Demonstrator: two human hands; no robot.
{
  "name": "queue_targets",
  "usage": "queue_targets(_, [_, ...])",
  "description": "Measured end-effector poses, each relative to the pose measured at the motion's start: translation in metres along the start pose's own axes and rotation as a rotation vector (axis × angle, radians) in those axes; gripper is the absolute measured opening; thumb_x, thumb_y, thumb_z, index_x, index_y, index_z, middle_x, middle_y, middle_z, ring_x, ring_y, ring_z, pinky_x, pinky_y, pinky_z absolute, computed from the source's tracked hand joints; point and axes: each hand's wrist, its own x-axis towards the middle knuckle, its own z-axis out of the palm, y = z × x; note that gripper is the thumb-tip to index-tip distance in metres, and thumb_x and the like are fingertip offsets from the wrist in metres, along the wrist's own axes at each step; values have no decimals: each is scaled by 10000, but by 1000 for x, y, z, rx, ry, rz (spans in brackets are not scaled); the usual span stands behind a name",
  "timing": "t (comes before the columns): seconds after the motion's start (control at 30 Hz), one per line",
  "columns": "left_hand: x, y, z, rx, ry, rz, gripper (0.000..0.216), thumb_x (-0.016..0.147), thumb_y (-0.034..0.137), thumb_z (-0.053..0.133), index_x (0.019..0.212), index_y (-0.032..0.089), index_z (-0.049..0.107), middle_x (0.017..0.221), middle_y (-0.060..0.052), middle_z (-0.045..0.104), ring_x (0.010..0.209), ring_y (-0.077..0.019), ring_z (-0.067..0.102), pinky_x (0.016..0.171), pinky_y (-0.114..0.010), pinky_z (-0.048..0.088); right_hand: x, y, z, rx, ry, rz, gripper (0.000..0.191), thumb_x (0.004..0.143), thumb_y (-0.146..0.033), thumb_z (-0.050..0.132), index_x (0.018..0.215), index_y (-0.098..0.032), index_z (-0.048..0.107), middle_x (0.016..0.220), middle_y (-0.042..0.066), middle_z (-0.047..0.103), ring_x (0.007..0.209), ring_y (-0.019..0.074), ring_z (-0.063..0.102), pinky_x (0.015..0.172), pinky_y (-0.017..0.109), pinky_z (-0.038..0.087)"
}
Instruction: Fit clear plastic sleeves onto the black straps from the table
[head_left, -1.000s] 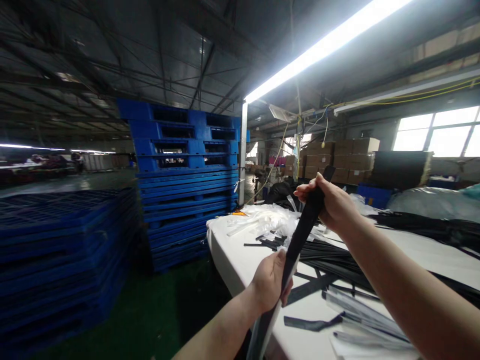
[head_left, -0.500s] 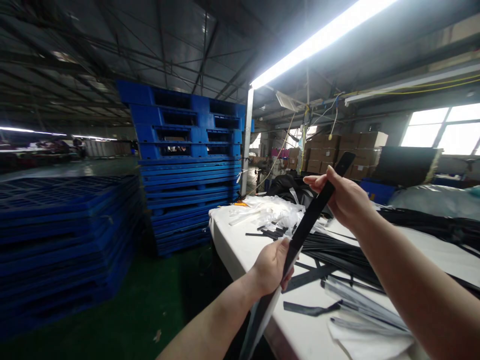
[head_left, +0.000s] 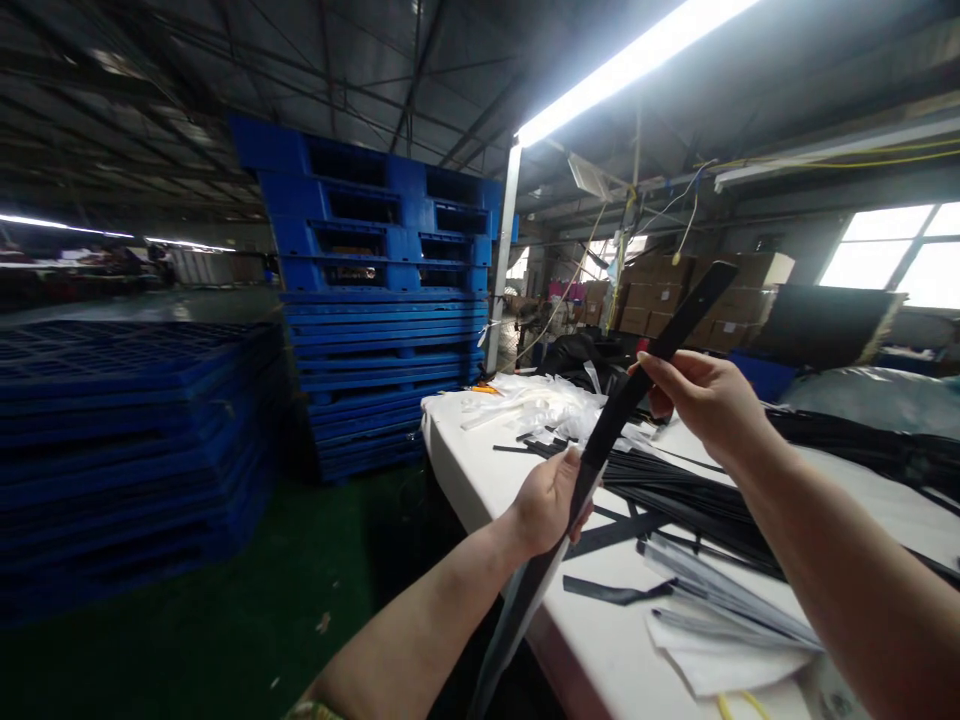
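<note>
A long flat black strip (head_left: 628, 394) slants up to the right over the corner of a white table (head_left: 480, 480). My left hand (head_left: 550, 502) is closed around its lower part, where a clear plastic sleeve (head_left: 517, 620) covers the strip and hangs below the table edge. Higher up, my right hand (head_left: 701, 398) pinches the bare strip between thumb and fingers. The strip's rounded top end sticks out well above that hand.
Several black strips (head_left: 675, 505) and clear sleeves (head_left: 720, 600) lie on the table, with crumpled plastic (head_left: 547, 410) at its far end. Stacked blue pallets (head_left: 382, 300) stand to the left on a green floor (head_left: 300, 600). Cardboard boxes (head_left: 660, 295) are stacked behind the table.
The black strip has slid upward out of the sleeve, so more of it shows above my right hand. My right hand has loosened from a full grip to a pinch. The view shifted slightly left.
</note>
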Motion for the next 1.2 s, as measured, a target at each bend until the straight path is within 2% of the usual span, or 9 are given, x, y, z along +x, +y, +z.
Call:
queue_targets(0.23, [4,6,-6,19,-19,29,648,894,761,328,860,152,547,470,44,473,321,-87,423,313,-194,303,1,-4,3,179,-38,135,440,651,-617,784,703,-192,682,575,46,679,448,174,624,410,269,495])
queue_targets(0.4, [21,39,-8,18,-56,125,649,910,749,294,844,152,540,459,51,462,329,-84,415,338,-196,314,8,-29,11,113,-148,83,424,527,-540,882,688,-187,712,579,50,690,483,169,632,429,251,499])
queue_targets(0.5, [35,63,-8,42,-50,184,653,909,750,289,840,150,536,456,55,463,329,-76,406,369,-202,340,11,-42,18,48,-199,63,414,546,-555,864,646,-183,710,563,55,682,467,152,601,422,244,476])
queue_targets(0.57, [42,72,-8,53,-26,188,660,894,769,295,840,156,531,452,61,457,319,-72,387,359,-202,327,15,-46,20,-7,-195,11,411,574,-564,844,612,-183,696,511,36,640,425,127,543,380,228,407])
queue_targets(0.67, [46,72,-8,74,4,182,661,874,790,304,826,167,519,439,75,431,300,-64,348,333,-195,282,23,-50,16,-21,-109,-65,449,643,-594,790,530,-191,626,417,0,518,368,91,418,341,228,276])
queue_targets(0.8, [44,62,-7,32,-3,143,648,867,791,335,814,169,508,447,74,428,303,-59,333,329,-190,263,34,-51,7,35,19,-109,484,658,-590,776,479,-204,545,407,-18,451,364,76,333,349,247,195])
queue_targets(0.87, [43,60,-7,-33,-5,84,654,855,799,354,812,165,511,438,79,404,309,-56,308,334,-188,258,33,-49,7,-20,-9,-107,498,637,-582,789,458,-199,524,391,-28,426,359,68,304,355,245,169])
queue_targets(1.03, [45,65,-3,-85,32,46,668,839,814,366,788,164,514,442,75,396,325,-51,301,352,-184,261,18,-37,18,-184,-269,6,480,656,-593,764,489,-181,584,381,-18,466,354,81,352,372,229,210])
queue_targets(1.2, [45,59,-1,61,112,121,651,857,814,295,816,194,490,458,78,390,335,-71,305,357,-194,262,11,-27,18,-193,-233,36,482,667,-593,760,504,-177,578,410,1,526,370,90,402,387,221,255])
